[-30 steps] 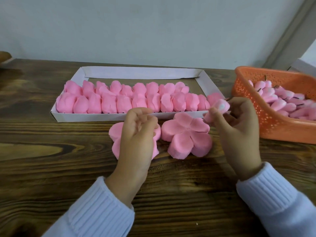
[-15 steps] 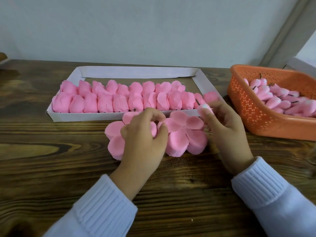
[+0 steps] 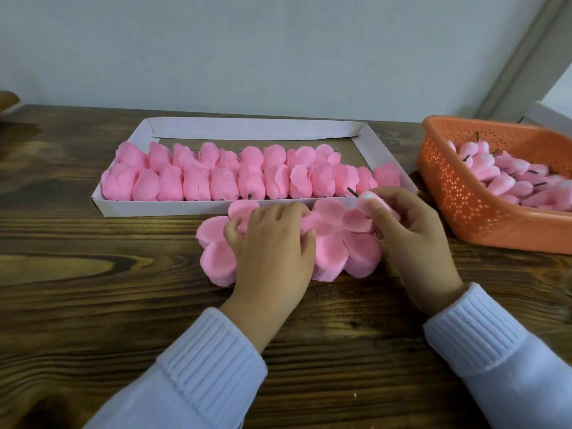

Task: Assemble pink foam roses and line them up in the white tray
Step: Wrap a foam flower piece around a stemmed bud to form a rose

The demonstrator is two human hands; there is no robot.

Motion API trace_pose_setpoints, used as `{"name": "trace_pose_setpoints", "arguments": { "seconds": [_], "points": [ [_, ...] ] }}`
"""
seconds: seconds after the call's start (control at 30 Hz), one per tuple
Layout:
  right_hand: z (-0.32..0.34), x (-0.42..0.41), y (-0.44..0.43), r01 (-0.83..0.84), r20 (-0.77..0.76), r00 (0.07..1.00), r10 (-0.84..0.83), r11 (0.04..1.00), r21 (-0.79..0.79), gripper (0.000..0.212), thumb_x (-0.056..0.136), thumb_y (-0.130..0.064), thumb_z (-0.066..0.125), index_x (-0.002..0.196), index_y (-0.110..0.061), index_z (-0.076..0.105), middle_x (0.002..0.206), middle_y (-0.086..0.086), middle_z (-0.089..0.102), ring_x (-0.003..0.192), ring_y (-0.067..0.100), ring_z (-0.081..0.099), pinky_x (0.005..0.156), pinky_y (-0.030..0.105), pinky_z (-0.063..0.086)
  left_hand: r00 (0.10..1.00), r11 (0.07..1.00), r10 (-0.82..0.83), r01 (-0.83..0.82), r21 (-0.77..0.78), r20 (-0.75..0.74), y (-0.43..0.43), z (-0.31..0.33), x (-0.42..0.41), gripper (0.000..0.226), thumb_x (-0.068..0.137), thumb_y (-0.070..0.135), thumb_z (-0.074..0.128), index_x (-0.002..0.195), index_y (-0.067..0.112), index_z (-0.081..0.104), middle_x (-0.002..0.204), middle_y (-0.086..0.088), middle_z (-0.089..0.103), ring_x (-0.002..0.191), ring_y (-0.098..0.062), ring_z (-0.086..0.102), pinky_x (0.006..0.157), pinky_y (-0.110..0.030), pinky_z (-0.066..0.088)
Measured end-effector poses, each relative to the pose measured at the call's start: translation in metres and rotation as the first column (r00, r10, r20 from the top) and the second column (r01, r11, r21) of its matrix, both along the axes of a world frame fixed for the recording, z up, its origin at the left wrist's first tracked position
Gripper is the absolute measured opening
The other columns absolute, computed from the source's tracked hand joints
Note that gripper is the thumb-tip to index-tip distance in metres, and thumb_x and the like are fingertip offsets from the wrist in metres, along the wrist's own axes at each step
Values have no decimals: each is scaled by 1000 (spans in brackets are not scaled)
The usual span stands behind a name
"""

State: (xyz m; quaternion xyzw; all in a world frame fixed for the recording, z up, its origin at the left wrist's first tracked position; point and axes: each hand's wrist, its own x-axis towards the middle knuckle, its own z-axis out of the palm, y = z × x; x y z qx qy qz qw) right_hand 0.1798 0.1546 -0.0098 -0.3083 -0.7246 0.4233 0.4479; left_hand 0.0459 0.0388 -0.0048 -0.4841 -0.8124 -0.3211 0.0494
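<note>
Pink petal stack [image 3: 216, 243] beside the tray's [image 3: 173, 209] near edge, gripped by the left hand [image 3: 272, 243]; right hand [image 3: 414, 233] pinches a bud [image 3: 368, 201].

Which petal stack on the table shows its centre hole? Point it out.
The right stack, beside the right hand that holds a bud: its centre lies bare. The left hand grips the left stack and hides its centre.

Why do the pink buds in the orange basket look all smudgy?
Head view: the buds in the orange basket sit at the frame's right edge, where the picture smears; the roses in the white tray look sharper; light is soft, shadows faint.
</note>
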Motion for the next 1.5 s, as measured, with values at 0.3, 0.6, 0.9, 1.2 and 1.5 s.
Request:
{"name": "trace_pose_setpoints", "arguments": {
  "seconds": [0.3, 0.6, 0.9, 1.2, 1.5],
  "points": [
    [0, 0, -1, 3, 0, 1000, -3, 1000, 5, 11, 93, -21, 63, 100, -17, 70, 85, -16, 69, 76, -4, 60, 69, 15, 48, 1000, 1000, 19, -19, 17, 17, 2, 2, -1, 18, 90, 27, 53, 107, 28, 59, 108, 12, 56, 111, -15, 45, 98, -40, 15],
    [-1, 0, -1, -19, -19, 1000, 19, 1000, 21, 13, 91, -26, 63, 100, -20, 70, 88, -14, 69, 79, -1, 62, 69, 17, 49, 994, 990, -84, 91, 110, -68, 8, 7, -1, 10, 90, 20, 59, 88, 21, 49, 83, 7, 57, 86, -18, 52, 77, -30, 18],
    [7, 1, -10, -116, -231, 961, 153, 979, 167, 10, 87, -20, 67, 93, -25, 60, 90, -8, 62, 82, 10, 59, 74, 24, 47, 692, 922, -292, 18, 388, 661, 5, 16, 5, 21, 95, 19, 54, 77, 22, 43, 61, 12, 44, 52, 1, 42, 50, -11, 36],
    [9, 3, -18, -91, 54, 996, 77, 939, 331, 14, 84, -22, 70, 93, -12, 65, 91, -10, 67, 85, 4, 62, 74, 20, 50, 311, 920, -313, -137, 368, 897, 4, 16, 5, 24, 69, 28, 54, 90, 16, 55, 92, -6, 59, 93, -25, 57, 97, -59, 45],
    [13, 3, -21, -135, 101, 989, 106, 926, 354, 16, 84, -32, 66, 93, -18, 64, 90, -11, 67, 83, 8, 63, 72, 32, 53, 274, 905, -366, -119, 409, 889, 3, 13, 8, 20, 68, 26, 58, 86, 18, 56, 92, -4, 63, 93, -22, 60, 98, -56, 47]
  ]
}}
